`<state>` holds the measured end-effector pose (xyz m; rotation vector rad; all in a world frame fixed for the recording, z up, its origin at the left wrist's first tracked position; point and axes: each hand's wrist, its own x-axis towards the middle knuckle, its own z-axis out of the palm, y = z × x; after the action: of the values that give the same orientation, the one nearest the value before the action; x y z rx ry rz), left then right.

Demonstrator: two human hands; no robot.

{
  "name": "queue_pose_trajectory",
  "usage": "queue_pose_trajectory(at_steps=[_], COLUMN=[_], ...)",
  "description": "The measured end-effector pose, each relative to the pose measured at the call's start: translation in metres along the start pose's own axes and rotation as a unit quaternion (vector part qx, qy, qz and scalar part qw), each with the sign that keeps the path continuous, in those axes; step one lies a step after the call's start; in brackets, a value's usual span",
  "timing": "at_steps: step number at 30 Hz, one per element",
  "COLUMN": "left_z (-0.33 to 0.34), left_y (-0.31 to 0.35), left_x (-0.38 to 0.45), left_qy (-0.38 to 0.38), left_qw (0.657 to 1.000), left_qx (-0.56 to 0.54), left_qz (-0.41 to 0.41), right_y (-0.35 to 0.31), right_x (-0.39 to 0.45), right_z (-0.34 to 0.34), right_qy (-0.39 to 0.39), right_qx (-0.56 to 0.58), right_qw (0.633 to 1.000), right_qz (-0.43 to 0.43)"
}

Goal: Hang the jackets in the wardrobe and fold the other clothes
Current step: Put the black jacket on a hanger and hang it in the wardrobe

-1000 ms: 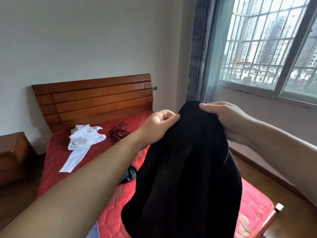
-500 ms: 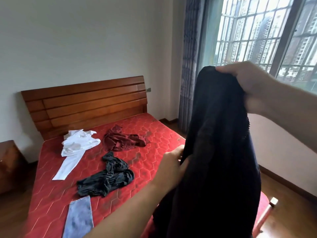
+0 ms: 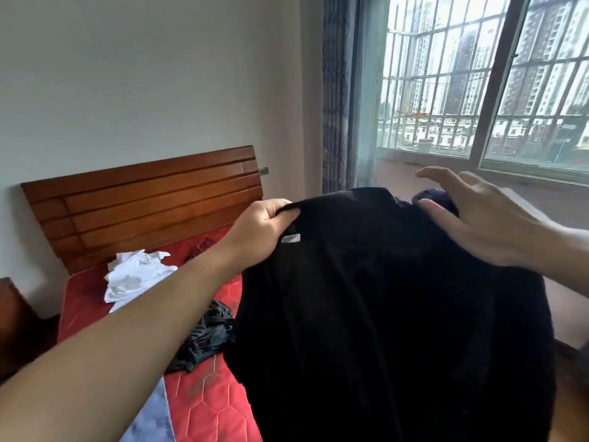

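Observation:
A large black jacket (image 3: 398, 314) hangs in front of me and fills the lower right of the view. My left hand (image 3: 261, 231) grips its top edge at the left, beside a small white label (image 3: 290, 238). My right hand (image 3: 478, 218) lies with spread, straight fingers against the jacket's upper right, the thumb on the dark cloth. On the red mattress (image 3: 204, 406) lie a crumpled white shirt (image 3: 134, 275), a dark grey garment (image 3: 207, 336), a dark red garment (image 3: 204, 245) mostly behind my left wrist, and a blue-grey cloth (image 3: 149, 419).
A wooden headboard (image 3: 143, 199) stands against the wall at the back. A wooden nightstand (image 3: 16, 320) sits at the far left. A barred window (image 3: 478, 81) with a curtain (image 3: 338, 90) fills the right side. The wardrobe is out of view.
My left hand rose from the jacket's middle to grip its top edge. My right hand let go of the top, came down and opened flat against the cloth.

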<state>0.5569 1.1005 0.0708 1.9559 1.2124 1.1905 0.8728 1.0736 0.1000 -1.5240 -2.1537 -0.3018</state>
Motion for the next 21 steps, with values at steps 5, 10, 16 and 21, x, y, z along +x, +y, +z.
queue_pose_trajectory(at_steps=[5,10,16,21], left_z=[-0.028,-0.047,-0.063,-0.089], left_y=[0.033,0.047,0.061,0.089], left_x=[0.002,-0.018,-0.069,-0.117], left_qy=[0.002,0.041,0.066,0.041], left_qw=[0.992,0.974,0.94,0.928], left_qx=[0.124,0.222,0.332,0.37], left_qz=[-0.005,-0.024,-0.038,0.005], right_y=[-0.013,-0.018,-0.042,-0.078], right_x=[-0.007,-0.001,0.015,0.032], right_z=[-0.005,-0.003,0.003,-0.004], right_qy=[0.099,0.063,0.228,0.144], right_qx=[0.006,-0.026,0.129,0.132], right_qw=[0.994,0.988,0.96,0.98], right_qz=[-0.051,-0.135,-0.099,-0.028])
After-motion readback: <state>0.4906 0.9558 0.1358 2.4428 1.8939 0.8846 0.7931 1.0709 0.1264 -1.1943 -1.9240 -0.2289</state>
